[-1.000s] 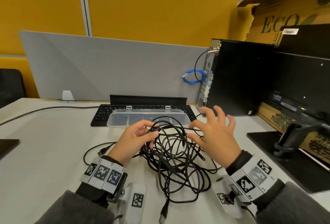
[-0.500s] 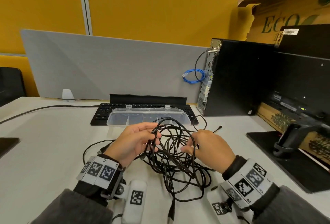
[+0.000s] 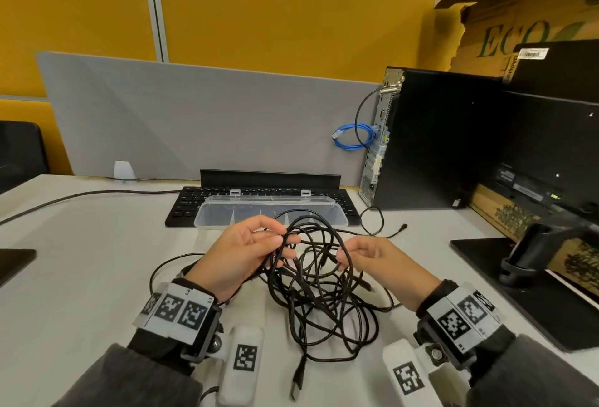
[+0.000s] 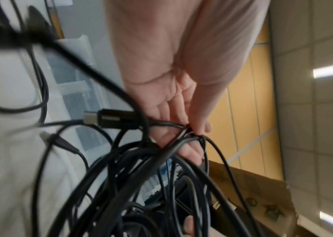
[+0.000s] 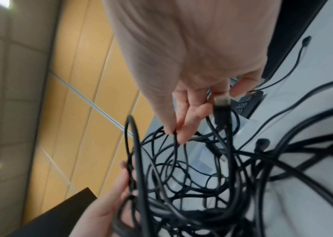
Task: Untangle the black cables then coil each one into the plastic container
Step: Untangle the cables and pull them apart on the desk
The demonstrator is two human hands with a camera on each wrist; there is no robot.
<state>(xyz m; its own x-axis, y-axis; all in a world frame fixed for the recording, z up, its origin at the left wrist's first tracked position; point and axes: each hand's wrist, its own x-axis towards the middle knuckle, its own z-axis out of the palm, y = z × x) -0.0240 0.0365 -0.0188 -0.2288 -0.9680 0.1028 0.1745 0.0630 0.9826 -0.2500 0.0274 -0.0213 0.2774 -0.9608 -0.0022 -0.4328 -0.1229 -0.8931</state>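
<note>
A tangle of black cables [image 3: 319, 293] is lifted partly off the white desk between my two hands, with loops trailing down to a USB plug [image 3: 298, 380] near the front edge. My left hand [image 3: 249, 254] pinches several strands [image 4: 188, 133] between thumb and fingers. My right hand [image 3: 366, 256] pinches one strand [image 5: 173, 133] at the tangle's right side, with a metal-tipped plug [image 5: 221, 102] lying against its fingers. The clear plastic container [image 3: 270, 212] sits just beyond the cables, in front of the keyboard.
A black keyboard [image 3: 191, 204] lies behind the container, below a grey divider [image 3: 194, 121]. A black computer tower [image 3: 431, 140] with a blue cable [image 3: 351, 137] stands at the back right. A monitor base [image 3: 531, 277] occupies the right. A thin cable [image 3: 81, 195] crosses the desk's left side.
My right hand went from spread open above the tangle to pinching a strand. Both hands have raised the bundle a little, and the loops hang more upright.
</note>
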